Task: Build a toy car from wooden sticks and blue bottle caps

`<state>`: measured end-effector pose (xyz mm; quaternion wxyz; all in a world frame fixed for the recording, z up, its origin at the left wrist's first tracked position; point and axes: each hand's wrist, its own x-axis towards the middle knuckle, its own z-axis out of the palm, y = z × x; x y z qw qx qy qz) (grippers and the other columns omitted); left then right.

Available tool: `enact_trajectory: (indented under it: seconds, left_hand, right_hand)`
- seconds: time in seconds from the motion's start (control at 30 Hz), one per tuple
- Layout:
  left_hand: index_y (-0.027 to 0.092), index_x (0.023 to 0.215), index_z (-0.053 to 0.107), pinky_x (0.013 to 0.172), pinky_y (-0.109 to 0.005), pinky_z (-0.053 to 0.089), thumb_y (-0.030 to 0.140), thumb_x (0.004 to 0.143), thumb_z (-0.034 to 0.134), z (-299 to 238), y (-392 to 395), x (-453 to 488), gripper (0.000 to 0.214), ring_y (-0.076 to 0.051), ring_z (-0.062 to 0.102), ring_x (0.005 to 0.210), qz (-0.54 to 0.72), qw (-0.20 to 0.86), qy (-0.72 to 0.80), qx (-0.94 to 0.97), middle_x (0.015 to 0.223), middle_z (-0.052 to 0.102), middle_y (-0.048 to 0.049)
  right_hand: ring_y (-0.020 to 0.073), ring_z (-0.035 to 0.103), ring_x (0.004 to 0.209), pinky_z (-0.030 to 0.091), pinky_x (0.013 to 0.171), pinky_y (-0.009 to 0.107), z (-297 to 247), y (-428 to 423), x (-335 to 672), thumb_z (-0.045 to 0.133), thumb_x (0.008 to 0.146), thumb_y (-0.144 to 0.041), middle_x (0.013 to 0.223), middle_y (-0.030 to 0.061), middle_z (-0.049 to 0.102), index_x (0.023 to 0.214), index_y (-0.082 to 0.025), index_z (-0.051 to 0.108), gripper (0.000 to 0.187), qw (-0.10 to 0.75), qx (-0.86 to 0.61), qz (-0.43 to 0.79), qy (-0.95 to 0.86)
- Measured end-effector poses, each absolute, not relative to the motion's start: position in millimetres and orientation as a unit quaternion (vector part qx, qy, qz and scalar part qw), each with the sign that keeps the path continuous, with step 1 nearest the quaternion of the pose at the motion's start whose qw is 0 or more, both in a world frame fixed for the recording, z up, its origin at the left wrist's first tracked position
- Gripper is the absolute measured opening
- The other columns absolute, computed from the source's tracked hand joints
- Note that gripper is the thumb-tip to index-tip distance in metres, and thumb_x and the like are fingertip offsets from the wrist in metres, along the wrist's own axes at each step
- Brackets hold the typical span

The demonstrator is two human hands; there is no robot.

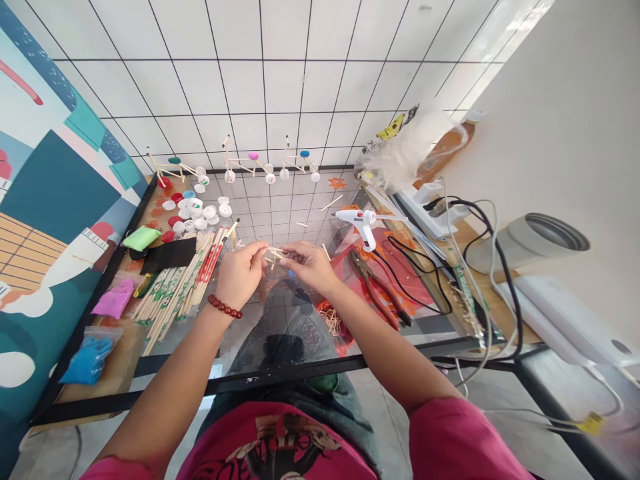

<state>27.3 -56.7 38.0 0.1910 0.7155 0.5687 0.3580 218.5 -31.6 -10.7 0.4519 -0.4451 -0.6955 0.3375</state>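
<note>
**A:** What was closest to us?

**B:** Our two arms. There was a red bead bracelet (225,307) on the left wrist.

**A:** And what did our hands do?

**B:** We held our left hand (241,272) and our right hand (311,265) up over the glass table (285,213). Both had their fingers pinched together on one small stick piece (275,253).

**A:** Which way was it from each hand?

**B:** It was right between them. Our left hand had its left end and our right hand had its right end, so it lay long ways from side to side. Neither hand was nearer, because both touched it.

**A:** What lay beside us on the table?

**B:** A pile of chopsticks (185,283) was near our left hand. The red pliers (380,288) were near our right hand. We saw loose toothpicks (331,321) down by the right wrist.

**A:** And farther off?

**B:** A white glue gun (363,223) stood past our right hand. The bottle caps (193,210) sat far back on the left. Last came three little stick models (250,167) in a row at the far edge, by the tiled wall.
</note>
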Motion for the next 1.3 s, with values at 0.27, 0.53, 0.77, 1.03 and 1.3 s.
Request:
enact_trajectory:
  seconds: [0.27, 0.53, 0.77, 1.03, 1.3]
  left_hand:
    - [0.021, 0.107, 0.078, 0.063, -0.028, 0.048, 0.025, 0.096, 0.053, 34.9, -55.7, 25.8, 0.028, -0.018, 0.066, 0.061, 0.353, 0.160, 0.576, 0.719, 0.074, 0.077, -0.0022]
    - [0.021, 0.103, 0.078, 0.059, -0.027, 0.045, 0.024, 0.096, 0.052, 35.2, -55.6, 26.3, 0.027, -0.017, 0.066, 0.059, 0.353, 0.155, 0.579, 0.718, 0.070, 0.076, -0.0013]
    - [0.020, 0.103, 0.077, 0.061, -0.027, 0.047, 0.025, 0.097, 0.052, 38.3, -54.7, 27.6, 0.026, -0.017, 0.066, 0.059, 0.353, 0.164, 0.580, 0.716, 0.068, 0.075, -0.0005]
    - [0.020, 0.101, 0.077, 0.060, -0.028, 0.047, 0.025, 0.097, 0.051, 39.3, -55.7, 28.6, 0.027, -0.017, 0.067, 0.059, 0.345, 0.165, 0.578, 0.721, 0.069, 0.075, -0.0005]
    - [0.020, 0.101, 0.077, 0.063, -0.028, 0.048, 0.025, 0.096, 0.052, 38.3, -53.7, 29.5, 0.026, -0.018, 0.069, 0.062, 0.347, 0.158, 0.580, 0.720, 0.070, 0.076, -0.0016]
  right_hand:
    - [0.0132, 0.065, 0.073, 0.053, 0.071, 0.028, -15.9, -29.6, 215.9, 0.078, 0.082, -0.029, 0.094, 0.0049, 0.076, 0.105, -0.020, 0.079, 0.024, 0.469, -0.439, 0.340, -0.687]
    - [0.0131, 0.064, 0.072, 0.054, 0.072, 0.028, -16.2, -29.8, 214.3, 0.079, 0.081, -0.033, 0.092, 0.0038, 0.074, 0.103, -0.020, 0.078, 0.025, 0.487, -0.450, 0.335, -0.669]
    - [0.0150, 0.068, 0.076, 0.055, 0.073, 0.029, -13.4, -30.0, 211.4, 0.082, 0.078, -0.035, 0.088, 0.0033, 0.075, 0.105, -0.019, 0.074, 0.032, 0.497, -0.462, 0.354, -0.644]
    - [0.0191, 0.071, 0.096, 0.056, 0.088, 0.034, -12.8, -30.0, 215.3, 0.074, 0.088, -0.031, 0.104, 0.0064, 0.076, 0.087, -0.023, 0.081, 0.010, 0.477, -0.429, 0.302, -0.705]
    - [0.0188, 0.072, 0.105, 0.056, 0.097, 0.034, -15.0, -29.6, 214.0, 0.071, 0.092, -0.027, 0.111, 0.0046, 0.078, 0.105, -0.030, 0.083, 0.018, 0.473, -0.411, 0.306, -0.716]
